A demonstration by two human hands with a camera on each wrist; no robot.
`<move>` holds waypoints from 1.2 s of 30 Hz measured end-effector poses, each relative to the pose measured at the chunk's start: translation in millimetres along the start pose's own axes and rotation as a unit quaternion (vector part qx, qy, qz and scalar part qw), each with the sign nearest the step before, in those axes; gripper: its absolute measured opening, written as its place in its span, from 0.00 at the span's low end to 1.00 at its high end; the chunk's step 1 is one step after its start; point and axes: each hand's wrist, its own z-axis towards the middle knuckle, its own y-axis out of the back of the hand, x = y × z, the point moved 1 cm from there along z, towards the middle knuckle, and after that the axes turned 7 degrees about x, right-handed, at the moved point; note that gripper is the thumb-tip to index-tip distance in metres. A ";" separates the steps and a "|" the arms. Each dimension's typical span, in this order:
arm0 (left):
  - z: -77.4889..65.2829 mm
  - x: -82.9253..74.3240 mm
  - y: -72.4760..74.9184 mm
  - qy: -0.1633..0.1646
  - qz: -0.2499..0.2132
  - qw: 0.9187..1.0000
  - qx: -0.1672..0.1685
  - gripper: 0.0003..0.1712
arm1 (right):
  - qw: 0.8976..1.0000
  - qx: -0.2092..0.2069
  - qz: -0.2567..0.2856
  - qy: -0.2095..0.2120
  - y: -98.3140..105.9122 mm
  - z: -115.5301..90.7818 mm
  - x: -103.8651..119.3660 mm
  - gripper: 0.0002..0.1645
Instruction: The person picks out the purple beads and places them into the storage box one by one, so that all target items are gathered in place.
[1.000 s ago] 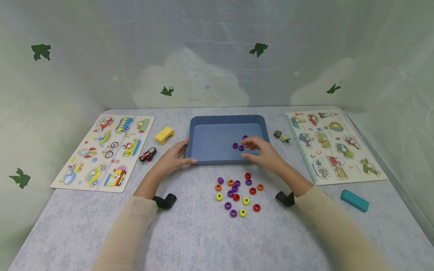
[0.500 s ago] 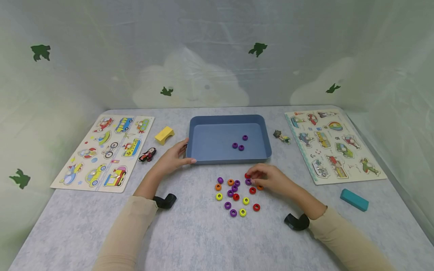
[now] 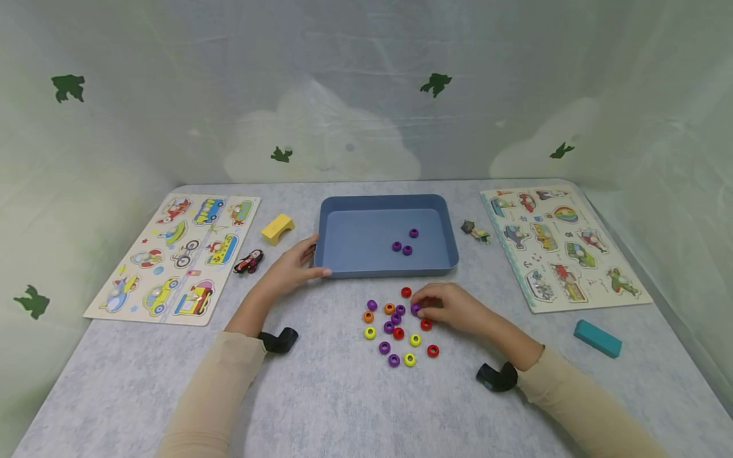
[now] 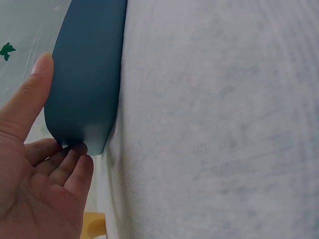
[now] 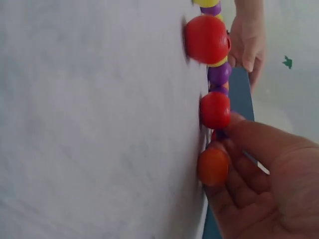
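Note:
My left hand [image 3: 292,267] holds the front left corner of a blue tray [image 3: 372,274], thumb along the front wall and fingers at the left side. The left wrist view shows those fingertips against the tray wall [image 4: 87,74]. Three purple beads lie in the tray, one being this bead [image 3: 397,246]. In front of it, my right hand [image 3: 455,307] pinches a purple bead [image 3: 415,310] between thumb and fingers at the table. In the right wrist view, a red bead [image 5: 215,110] and an orange bead [image 5: 213,167] stand close by the fingers.
Several loose purple, red, orange and yellow beads, such as a yellow bead [image 3: 410,359], lie before the tray. Picture puzzle boards [image 3: 172,254] [image 3: 564,248] flank it. A yellow block [image 3: 277,228], small figures [image 3: 249,261] [image 3: 476,231] and a teal block [image 3: 598,338] lie around.
My right hand has left the tray, come down to the loose beads and taken hold of a purple one. A red bead has shifted left and back. The left hand stays put.

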 end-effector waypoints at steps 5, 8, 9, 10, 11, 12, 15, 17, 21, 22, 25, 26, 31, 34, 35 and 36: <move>0.0 0.9 0.0 0.000 -0.001 1.000 -0.001 0.54 | 0.999 -0.038 0.004 0.007 13.3 6.9 6.3 0.12; -0.1 0.9 -0.2 0.000 -0.002 1.000 -0.001 0.54 | 0.996 -0.082 0.016 0.012 27.3 16.4 5.3 0.13; -0.2 0.9 -0.2 0.001 -0.002 1.000 -0.002 0.54 | 0.995 -0.095 0.023 0.011 32.1 20.2 4.2 0.13; -0.3 0.8 -0.2 0.002 -0.002 1.000 -0.001 0.54 | 0.994 -0.107 0.030 0.010 36.6 24.2 2.8 0.14; -0.5 0.7 -0.2 0.003 -0.001 1.000 0.000 0.54 | 0.992 -0.117 0.035 0.004 40.6 28.4 0.8 0.15; -0.8 0.6 -0.2 0.004 -0.001 1.000 0.000 0.54 | 0.991 -0.125 0.038 -0.003 44.2 32.7 -0.7 0.15; -1.4 0.2 0.3 0.005 -0.001 1.000 0.002 0.53 | 0.990 -0.133 0.045 -0.016 52.7 45.9 -4.6 0.16; -1.5 -0.1 0.5 0.005 -0.001 1.000 0.001 0.53 | 0.990 -0.136 0.041 -0.027 56.7 54.9 -7.8 0.15; -0.8 0.1 0.5 0.006 -0.001 1.000 0.002 0.53 | 0.989 -0.138 0.027 -0.046 61.5 72.4 -18.9 0.15; -0.6 0.3 0.4 0.006 0.000 1.000 0.003 0.54 | 0.989 -0.136 0.023 -0.054 61.7 76.1 -21.7 0.16; -0.4 0.3 0.1 0.006 0.000 1.000 0.004 0.55 | 0.989 -0.130 0.006 -0.073 60.8 85.1 -28.4 0.15; -0.4 0.3 0.1 0.006 0.000 1.000 0.004 0.55 | 0.989 -0.127 0.001 -0.080 60.2 87.2 -29.6 0.15; -0.5 -0.1 0.2 0.005 -0.004 1.000 0.004 0.54 | 0.988 -0.109 -0.033 -0.106 58.1 92.9 -30.4 0.13; -0.8 -0.7 0.4 0.003 -0.008 1.000 0.004 0.54 | 0.987 -0.105 -0.042 -0.111 58.1 91.9 -28.4 0.14; -0.9 -0.9 0.4 0.002 -0.009 1.000 0.005 0.54 | 0.987 -0.106 -0.041 -0.111 58.4 90.5 -26.9 0.15; -0.9 -1.1 0.5 0.000 -0.009 1.000 0.005 0.53 | 0.987 -0.110 -0.038 -0.109 58.7 88.7 -24.8 0.15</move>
